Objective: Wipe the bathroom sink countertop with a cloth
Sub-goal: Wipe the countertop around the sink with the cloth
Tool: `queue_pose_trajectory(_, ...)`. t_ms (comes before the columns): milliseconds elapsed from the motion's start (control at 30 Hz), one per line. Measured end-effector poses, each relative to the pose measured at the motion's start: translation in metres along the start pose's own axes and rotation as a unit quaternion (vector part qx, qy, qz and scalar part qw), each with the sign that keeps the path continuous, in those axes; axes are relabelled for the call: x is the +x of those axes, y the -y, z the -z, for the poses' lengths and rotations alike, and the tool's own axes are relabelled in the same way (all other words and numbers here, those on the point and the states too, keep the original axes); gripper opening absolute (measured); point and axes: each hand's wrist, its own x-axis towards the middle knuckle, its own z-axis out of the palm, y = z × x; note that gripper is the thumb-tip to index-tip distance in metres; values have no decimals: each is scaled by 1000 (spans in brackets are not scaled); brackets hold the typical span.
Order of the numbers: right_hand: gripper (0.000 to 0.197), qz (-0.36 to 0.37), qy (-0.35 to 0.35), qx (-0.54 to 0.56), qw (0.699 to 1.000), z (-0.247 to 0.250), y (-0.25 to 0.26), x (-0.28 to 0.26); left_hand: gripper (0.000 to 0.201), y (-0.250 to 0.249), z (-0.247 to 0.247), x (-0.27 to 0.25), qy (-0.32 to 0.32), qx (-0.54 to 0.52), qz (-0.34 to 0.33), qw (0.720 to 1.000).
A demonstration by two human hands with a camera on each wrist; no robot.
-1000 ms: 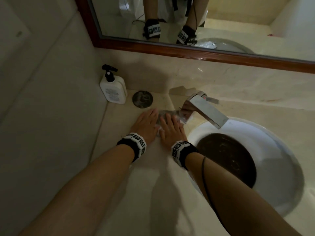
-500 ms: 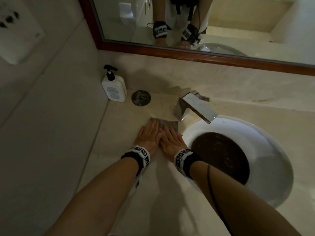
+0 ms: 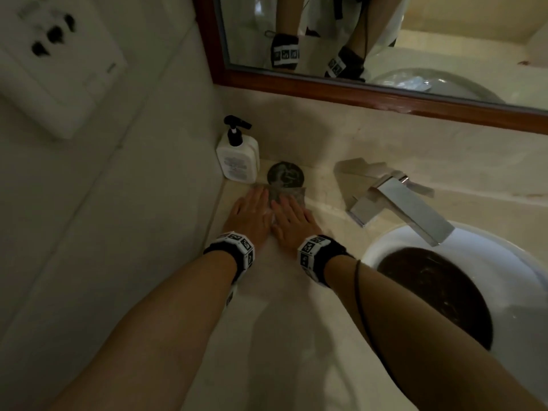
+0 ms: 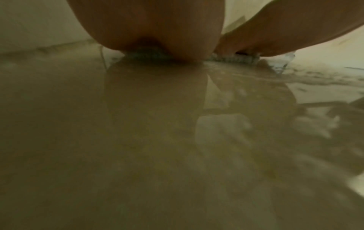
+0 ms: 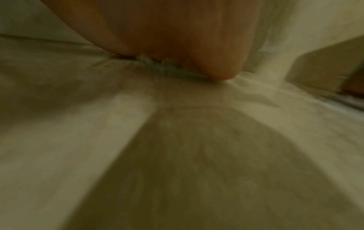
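Note:
A grey cloth (image 3: 289, 193) lies flat on the beige marble countertop (image 3: 281, 307), left of the faucet and just in front of a round dark disc. My left hand (image 3: 252, 207) and right hand (image 3: 289, 213) lie side by side on the cloth, fingers straight, pressing it down. The left wrist view shows my palm over the cloth's edge (image 4: 145, 53) on the wet, shiny countertop (image 4: 138, 140). In the right wrist view, blurred, the cloth (image 5: 169, 68) shows under my palm.
A white pump bottle (image 3: 237, 157) stands in the back left corner by the wall. The round dark disc (image 3: 285, 173) lies beside it. A chrome faucet (image 3: 400, 207) overhangs the white basin (image 3: 527, 295) at the right. A wood-framed mirror (image 3: 355, 93) runs above.
Both hands have slid the cloth from beside the faucet base leftward and back toward the dark disc and the bottle. They stay flat on it throughout.

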Motion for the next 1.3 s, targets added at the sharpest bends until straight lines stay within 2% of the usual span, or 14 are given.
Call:
queue_pose_trajectory(167, 58, 19, -11, -21, 1000, -1, 14, 15, 57, 21, 7, 0, -1, -23, -3, 1000)
queue_pose_trajectory(400, 59, 61, 5, -39, 997, -12, 22, 1, 58, 20, 0, -30, -2, -20, 52, 998)
queue_pose_trajectory(700, 59, 103, 30, -37, 994, -44, 19, -76, 57, -10, -30, -116, 15, -11, 77, 997)
queue_pose_trajectory(767, 60, 102, 27, -33, 994, -50, 11, -99, 68, -25, -38, -132, 6, 14, 59, 998)
queue_pose_trajectory(800, 64, 102, 15, -32, 994, -52, 7, -111, 76, -33, -43, -139, 11, 26, 48, 998)
queue_pose_trajectory(867, 81, 100, -12, -24, 995, -56, -3, -132, 79, -49, -52, -147, 22, 49, 32, 998)
queue_pose_trajectory(933, 86, 86, -14, -13, 996, -58, -16, -146, 76, -64, -56, -148, 29, 69, 11, 997)
queue_pose_trajectory(1067, 65, 41, -8, 11, 999, -47, -38, -154, 74, -85, -55, -129, 49, 85, -18, 995)
queue_pose_trajectory(1167, 65, 22, 0, 19, 1000, -36, -55, -147, 62, -98, -51, -106, 49, 44, -22, 998)
queue_pose_trajectory(1300, 64, -9, -21, 10, 1000, -24, -77, -122, 59, -106, -45, -63, 25, -9, -40, 999)
